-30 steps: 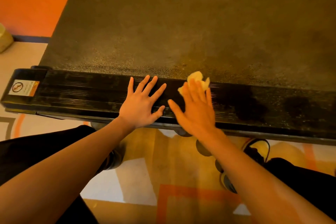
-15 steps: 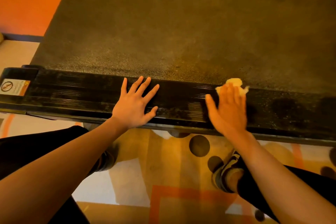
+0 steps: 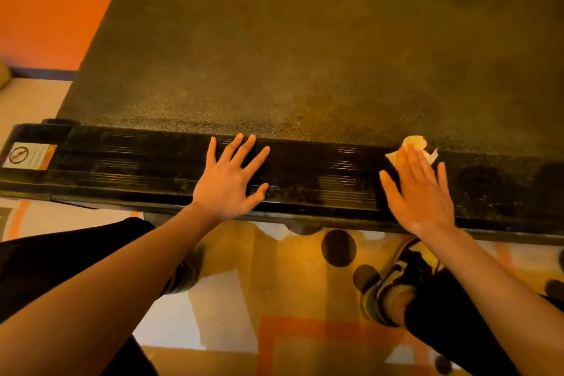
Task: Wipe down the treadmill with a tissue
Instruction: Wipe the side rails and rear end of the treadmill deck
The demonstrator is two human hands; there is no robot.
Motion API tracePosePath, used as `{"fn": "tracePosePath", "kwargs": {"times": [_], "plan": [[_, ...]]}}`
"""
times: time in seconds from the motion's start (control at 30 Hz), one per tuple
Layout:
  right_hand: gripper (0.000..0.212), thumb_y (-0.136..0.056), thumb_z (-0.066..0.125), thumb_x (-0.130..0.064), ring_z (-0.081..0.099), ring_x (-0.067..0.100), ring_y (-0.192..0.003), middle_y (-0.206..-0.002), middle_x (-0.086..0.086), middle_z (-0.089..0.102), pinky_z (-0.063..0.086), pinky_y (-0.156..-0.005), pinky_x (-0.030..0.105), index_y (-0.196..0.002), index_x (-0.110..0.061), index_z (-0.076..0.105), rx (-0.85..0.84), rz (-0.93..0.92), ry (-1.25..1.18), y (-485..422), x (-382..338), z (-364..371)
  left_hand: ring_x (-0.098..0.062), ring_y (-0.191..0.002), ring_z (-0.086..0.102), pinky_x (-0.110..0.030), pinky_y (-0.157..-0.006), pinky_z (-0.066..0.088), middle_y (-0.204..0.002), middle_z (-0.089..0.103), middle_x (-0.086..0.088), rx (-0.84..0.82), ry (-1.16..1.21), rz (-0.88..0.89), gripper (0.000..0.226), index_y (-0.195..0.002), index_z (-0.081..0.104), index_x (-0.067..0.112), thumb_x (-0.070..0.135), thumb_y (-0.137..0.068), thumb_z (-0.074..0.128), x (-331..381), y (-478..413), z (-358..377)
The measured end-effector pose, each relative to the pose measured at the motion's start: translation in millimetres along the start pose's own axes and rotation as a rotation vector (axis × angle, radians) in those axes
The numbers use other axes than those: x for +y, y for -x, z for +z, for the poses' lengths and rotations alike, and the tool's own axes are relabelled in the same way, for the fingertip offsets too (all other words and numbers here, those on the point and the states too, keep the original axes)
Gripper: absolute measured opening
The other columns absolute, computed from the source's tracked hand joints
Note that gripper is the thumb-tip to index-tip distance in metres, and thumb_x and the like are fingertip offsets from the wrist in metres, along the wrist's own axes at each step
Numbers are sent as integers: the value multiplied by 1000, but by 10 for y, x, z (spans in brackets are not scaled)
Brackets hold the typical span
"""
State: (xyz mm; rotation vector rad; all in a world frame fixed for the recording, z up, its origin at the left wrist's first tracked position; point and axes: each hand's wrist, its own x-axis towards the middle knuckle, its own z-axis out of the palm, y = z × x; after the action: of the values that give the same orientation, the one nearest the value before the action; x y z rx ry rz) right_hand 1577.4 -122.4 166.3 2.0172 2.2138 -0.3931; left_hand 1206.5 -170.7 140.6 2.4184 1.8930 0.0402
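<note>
The treadmill fills the upper view, with its dark textured belt (image 3: 305, 55) and a glossy black ribbed side rail (image 3: 137, 168) running across the middle. My left hand (image 3: 227, 180) rests flat on the rail, fingers spread and straight. Further right, my right hand (image 3: 419, 192) presses a crumpled pale tissue (image 3: 412, 145) flat against the rail; only the tissue's far edge pokes out past my fingertips. The rail looks dusty and dull to the right of the tissue (image 3: 500, 189) and shinier between my hands.
A warning sticker (image 3: 27, 156) sits on the rail's left end cap. Below the rail lies a patterned orange, tan and white floor (image 3: 274, 299). My shoe (image 3: 393, 281) and dark trouser legs are under my arms. An orange wall (image 3: 52, 3) stands at upper left.
My right hand has slid the tissue rightward along the rail, widening the gap between my hands. My left hand has stayed flat in place on the rail.
</note>
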Motion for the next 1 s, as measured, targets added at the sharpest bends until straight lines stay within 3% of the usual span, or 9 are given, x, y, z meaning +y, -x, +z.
{"fn": "tracePosePath", "kwargs": {"times": [0.1,0.2,0.3,0.43,0.57,0.67,0.73,0.87,1.0], "plan": [[97,-90,-9,-73,-4,24,-161,-174,7,2,-4,-129,49,-166,-15,9,32,32,-111,69,-380,31,-36,-157,19,-73,-120,12,-168,27,-12,-5,-4,5,74,-163,30,27,65,-100,27,-4,7,3],[87,-98,0,-67,7,30,-160,-173,9,13,4,-130,51,-164,-16,23,59,-157,-144,241,-1218,223,-36,-157,19,-73,-120,12,-168,28,-13,-10,5,10,72,-163,31,26,64,-102,26,-5,10,-17],[83,-100,-5,-64,-8,24,-160,-174,6,3,-4,-130,47,-166,-17,15,9,-341,-142,420,-1841,395,-36,-157,18,-73,-120,11,-169,27,-12,-9,16,15,70,-163,30,27,62,-103,22,-3,25,-17],[75,-104,1,-64,-7,16,-160,-173,-1,1,-3,-130,46,-166,-22,10,34,-418,-47,519,-1328,358,-36,-157,18,-72,-120,10,-169,27,-12,-3,27,20,66,-163,31,26,56,-104,24,-14,19,-11],[78,-104,-1,-64,-4,13,-160,-174,-1,6,0,-130,49,-166,-19,14,79,-147,-39,556,-391,252,-36,-157,17,-72,-121,9,-169,26,-12,0,18,19,63,-163,31,25,53,-106,23,-7,18,-19],[85,-102,-4,-64,-1,22,-161,-174,7,9,4,-130,52,-165,-11,16,99,-7,-103,615,-601,303,-35,-158,17,-72,-121,9,-170,25,-12,-3,24,15,62,-162,31,26,51,-106,23,-26,16,-4],[82,-103,-1,-61,1,26,-161,-173,9,10,5,-130,52,-165,-10,18,122,-72,-114,634,-1089,412,-35,-158,17,-71,-121,9,-170,24,-11,-7,25,14,61,-162,32,26,50,-107,23,-19,25,-10],[74,-106,-4,-57,-4,24,-161,-174,5,4,3,-130,49,-166,-17,12,73,-383,-60,710,-1789,626,-35,-157,18,-71,-121,10,-169,26,-11,-5,32,19,59,-161,33,25,47,-108,23,-14,30,-21],[65,-109,4,-49,3,24,-161,-174,5,10,10,-129,52,-165,-20,19,91,-526,127,709,-1092,578,-34,-157,17,-71,-121,9,-169,25,-10,-7,12,25,58,-162,32,26,46,-108,23,-29,20,-7]]}}
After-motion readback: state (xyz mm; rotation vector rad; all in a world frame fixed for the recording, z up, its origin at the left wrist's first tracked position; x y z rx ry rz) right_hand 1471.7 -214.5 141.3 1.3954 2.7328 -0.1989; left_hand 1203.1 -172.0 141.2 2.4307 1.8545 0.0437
